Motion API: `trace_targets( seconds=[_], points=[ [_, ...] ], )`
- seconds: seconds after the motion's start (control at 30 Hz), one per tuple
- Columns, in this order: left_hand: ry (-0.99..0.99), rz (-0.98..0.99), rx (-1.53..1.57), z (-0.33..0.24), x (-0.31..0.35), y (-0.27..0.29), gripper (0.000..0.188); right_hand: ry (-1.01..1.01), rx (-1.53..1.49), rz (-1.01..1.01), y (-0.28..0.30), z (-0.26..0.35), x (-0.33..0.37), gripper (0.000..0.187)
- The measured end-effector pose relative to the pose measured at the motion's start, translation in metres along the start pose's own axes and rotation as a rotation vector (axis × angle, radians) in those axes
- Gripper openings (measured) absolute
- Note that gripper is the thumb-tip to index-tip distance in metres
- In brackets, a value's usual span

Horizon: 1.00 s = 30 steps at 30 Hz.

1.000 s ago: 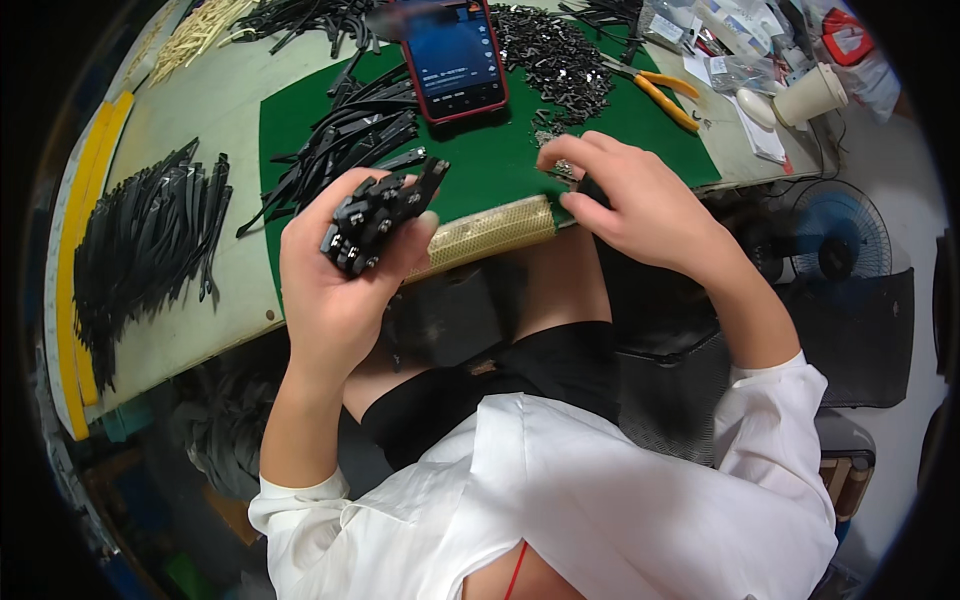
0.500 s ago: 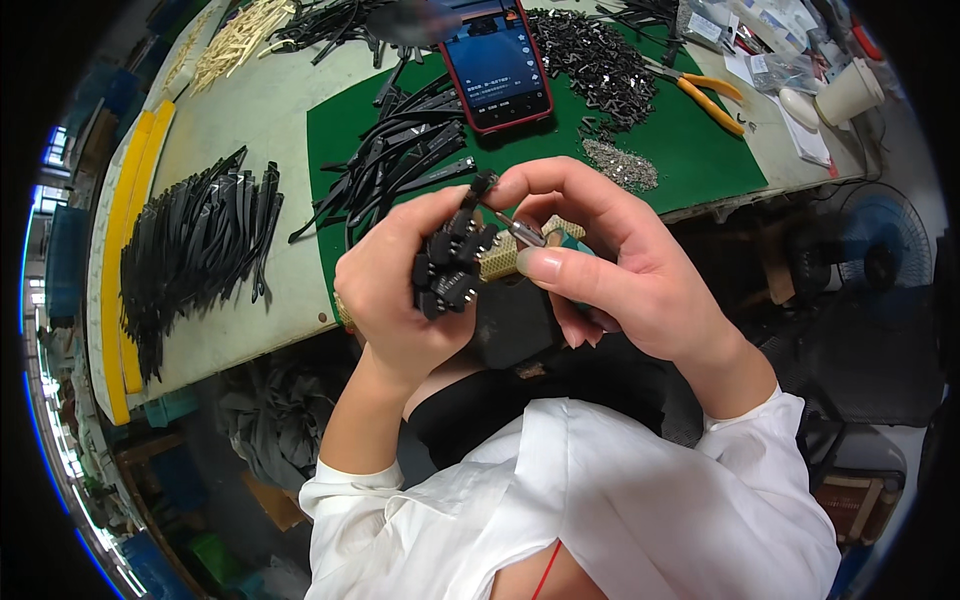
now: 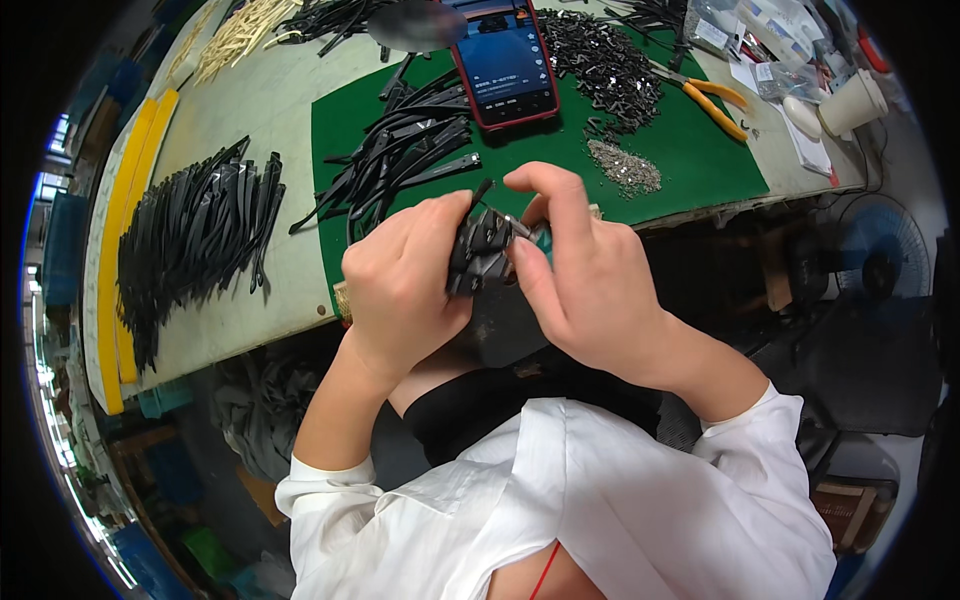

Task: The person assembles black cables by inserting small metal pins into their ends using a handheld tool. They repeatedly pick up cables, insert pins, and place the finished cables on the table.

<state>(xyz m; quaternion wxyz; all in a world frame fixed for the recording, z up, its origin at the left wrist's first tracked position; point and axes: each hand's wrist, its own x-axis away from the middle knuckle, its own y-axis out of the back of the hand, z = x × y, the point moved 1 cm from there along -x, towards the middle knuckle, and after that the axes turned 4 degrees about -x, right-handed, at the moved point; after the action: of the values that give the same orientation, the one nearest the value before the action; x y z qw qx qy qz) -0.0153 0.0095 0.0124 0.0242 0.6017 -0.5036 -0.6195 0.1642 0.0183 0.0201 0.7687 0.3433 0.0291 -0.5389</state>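
My left hand (image 3: pixel 400 275) grips a bundle of black plastic parts (image 3: pixel 480 255) just above the table's near edge. My right hand (image 3: pixel 565 265) presses against the same bundle from the right, thumb and forefinger pinched at its top on a small part I cannot make out. Behind the hands lies a green mat (image 3: pixel 540 150) with a loose heap of long black strips (image 3: pixel 400 155) on its left half and a small pile of tiny silver pieces (image 3: pixel 625 165) to the right.
A red-cased phone (image 3: pixel 505 70) lies at the mat's far edge, beside a heap of small black pieces (image 3: pixel 600 60). Orange-handled pliers (image 3: pixel 705 95) and a paper cup (image 3: pixel 850 100) are at the right. A big pile of black strips (image 3: pixel 190 240) covers the table's left.
Both hands came together near the table edge: the right hand left the mat and closed onto the bundle held by the left. The bundle now sits a little closer to my body.
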Motion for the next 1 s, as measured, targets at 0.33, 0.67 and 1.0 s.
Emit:
trace_targets(
  seconds=[0.33, 0.67, 1.0],
  points=[
    [0.613, 0.164, -0.324, 0.093, -0.021, 0.048, 0.024, -0.190, 0.118, 0.108, 0.024, -0.029, 0.016, 0.051],
    [0.548, 0.489, -0.394, 0.123, 0.004, 0.045, 0.032, -0.240, 0.124, 0.083, 0.045, -0.046, 0.030, 0.045],
    [0.510, 0.684, -0.540, 0.110, -0.015, 0.068, 0.030, -0.248, 0.157, 0.077, 0.054, -0.050, 0.029, 0.039]
  ],
)
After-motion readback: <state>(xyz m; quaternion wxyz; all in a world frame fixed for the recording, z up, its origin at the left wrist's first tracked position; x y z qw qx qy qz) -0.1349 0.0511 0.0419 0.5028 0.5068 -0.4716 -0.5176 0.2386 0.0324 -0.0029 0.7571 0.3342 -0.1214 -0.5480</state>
